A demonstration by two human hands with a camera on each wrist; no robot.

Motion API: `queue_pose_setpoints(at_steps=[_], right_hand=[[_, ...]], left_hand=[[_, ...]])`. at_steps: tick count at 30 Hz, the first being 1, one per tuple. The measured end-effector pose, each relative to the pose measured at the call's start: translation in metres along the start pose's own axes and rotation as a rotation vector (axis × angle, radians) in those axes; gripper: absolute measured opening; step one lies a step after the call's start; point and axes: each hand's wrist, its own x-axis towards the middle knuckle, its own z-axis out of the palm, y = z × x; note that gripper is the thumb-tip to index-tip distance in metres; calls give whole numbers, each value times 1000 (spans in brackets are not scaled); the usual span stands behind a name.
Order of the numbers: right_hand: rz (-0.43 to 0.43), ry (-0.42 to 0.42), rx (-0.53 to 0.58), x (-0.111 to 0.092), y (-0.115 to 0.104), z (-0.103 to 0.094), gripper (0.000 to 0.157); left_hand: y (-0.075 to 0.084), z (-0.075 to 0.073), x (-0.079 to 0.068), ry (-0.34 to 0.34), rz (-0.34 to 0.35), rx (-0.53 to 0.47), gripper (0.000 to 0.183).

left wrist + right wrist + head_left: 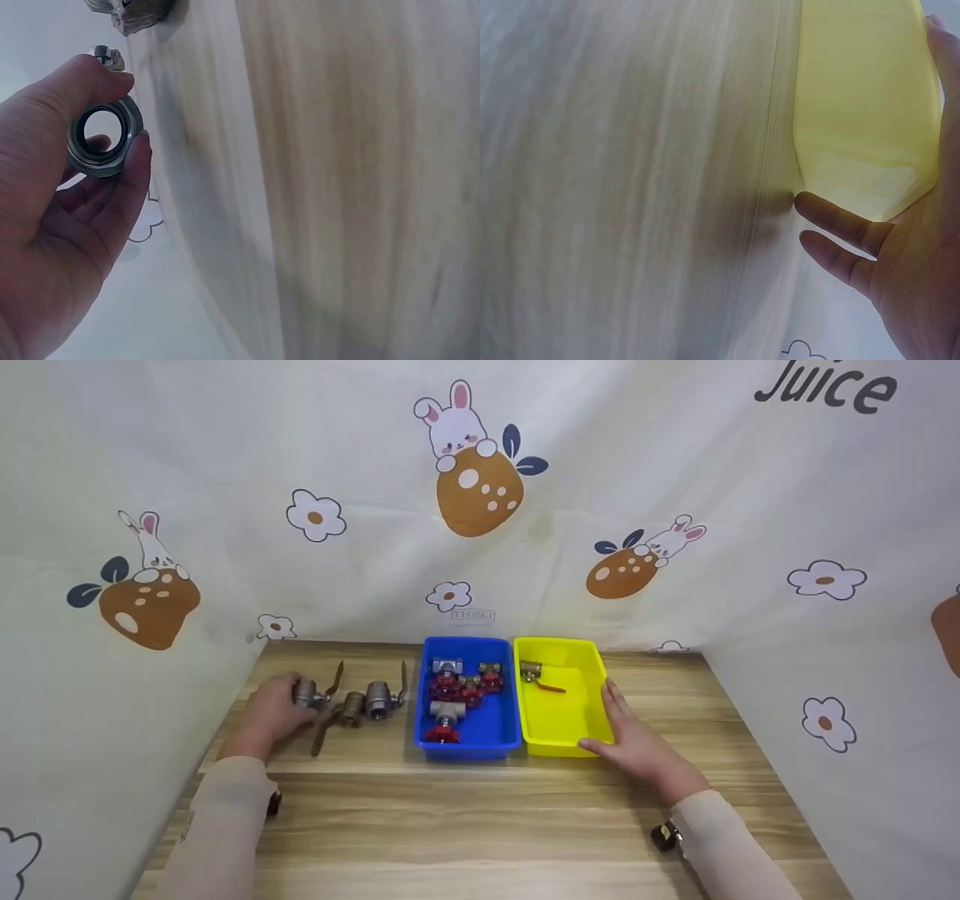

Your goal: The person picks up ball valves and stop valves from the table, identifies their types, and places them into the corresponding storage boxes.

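Left hand [274, 711] pinches a silvery valve [305, 694] at the bench's [465, 825] left; right hand [637, 742], fingers spread, touches the yellow bin [562, 720]. I'd fear a sideways pull snagging its lever [337, 679] on the brass valve [352, 709].

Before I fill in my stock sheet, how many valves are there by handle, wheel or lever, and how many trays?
Wheel valves: 4, all in the blue tray
Lever valves: 4, with 2 on the table, 1 in the left hand, 1 in the yellow tray
Trays: 2
Total: 10
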Motion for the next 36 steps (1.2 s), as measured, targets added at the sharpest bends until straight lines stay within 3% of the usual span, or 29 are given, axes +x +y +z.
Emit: queue_pose_setpoints(at_steps=[13, 22, 29, 36], right_hand=[[17, -22, -1, 0, -2, -2, 117], [32, -32, -9, 1, -2, -2, 117], [15, -21, -35, 1, -2, -2, 117], [42, -46, -43, 1, -3, -3, 117]], left_hand=[[14, -5, -3, -7, -8, -75, 70], [36, -13, -6, -42, -46, -167, 75], [61, -15, -3, -16, 52, -101, 79], [88, -18, -3, -26, 86, -90, 78]])
